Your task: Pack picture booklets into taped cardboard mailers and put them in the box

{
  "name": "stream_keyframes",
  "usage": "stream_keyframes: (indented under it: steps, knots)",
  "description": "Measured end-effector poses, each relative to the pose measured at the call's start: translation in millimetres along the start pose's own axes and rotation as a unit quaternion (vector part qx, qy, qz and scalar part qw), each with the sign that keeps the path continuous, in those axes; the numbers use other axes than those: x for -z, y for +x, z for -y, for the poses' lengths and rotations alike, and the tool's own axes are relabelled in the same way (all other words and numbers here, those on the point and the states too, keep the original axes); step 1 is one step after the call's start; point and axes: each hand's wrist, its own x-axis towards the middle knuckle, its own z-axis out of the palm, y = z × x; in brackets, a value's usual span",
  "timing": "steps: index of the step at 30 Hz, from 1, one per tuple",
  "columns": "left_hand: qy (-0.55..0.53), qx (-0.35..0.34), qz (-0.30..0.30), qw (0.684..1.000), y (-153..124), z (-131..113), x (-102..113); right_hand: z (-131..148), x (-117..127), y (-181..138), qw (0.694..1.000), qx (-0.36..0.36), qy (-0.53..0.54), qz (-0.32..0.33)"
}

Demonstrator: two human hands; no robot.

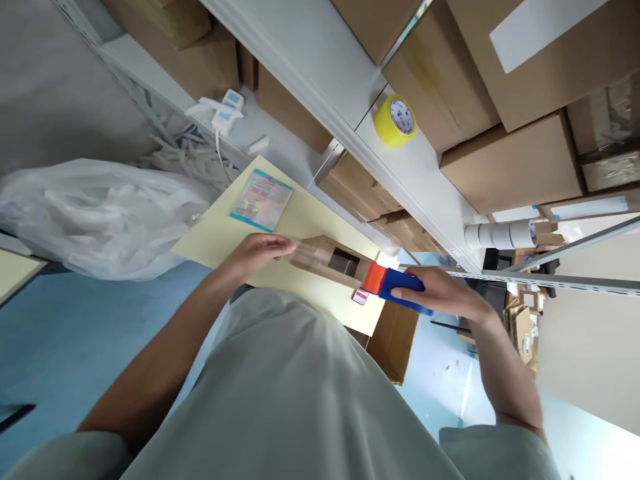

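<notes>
My right hand (440, 290) is wrapped round the blue body of a tape dispenser (400, 285), whose front part is orange-red. A strip of clear packing tape (305, 252) appears stretched between the dispenser and my left hand (265, 252). The fingertips of my left hand are pinched together on its far end. Below the strip lies a brown cardboard box (327, 247) with a dark gap in its top, on the pale yellow table (300, 293). How far the tape touches the box I cannot tell.
A printed packet (263, 200) and a phone-like device (360, 297) lie on the table. Yellow tape roll (395, 120), white rolls (500, 235) and cartons (510, 160) fill the shelf alongside. A big plastic bag (100, 217) is at left; an open carton (395, 340) stands below the table's right end.
</notes>
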Motion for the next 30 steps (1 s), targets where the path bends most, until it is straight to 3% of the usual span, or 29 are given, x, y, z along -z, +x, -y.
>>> stream_keyframes:
  steps: [2, 5, 12, 16, 23, 30]
  knots:
    - [-0.003, 0.017, 0.020, 1.000, 13, 14, 16, 1, 13, 0, 1.000, -0.022, 0.011, 0.006]
    - [-0.027, 0.037, 0.046, 0.998, 30, 33, 21, 14, 23, 5, 0.999, -0.043, 0.014, 0.003]
    - [-0.103, 0.073, 0.052, 0.991, 62, 72, -4, 68, 25, 25, 0.997, -0.069, -0.015, -0.026]
    - [-0.123, 0.064, 0.044, 0.989, 80, 92, -22, 85, 23, 35, 0.995, -0.086, -0.040, -0.038]
    - [-0.035, 0.022, 0.012, 0.999, 99, 106, -46, 91, 19, 44, 0.987, -0.119, -0.094, -0.045]
    - [0.102, -0.063, -0.038, 0.992, 77, 103, -53, 98, 16, 43, 0.986, -0.120, -0.106, -0.049]
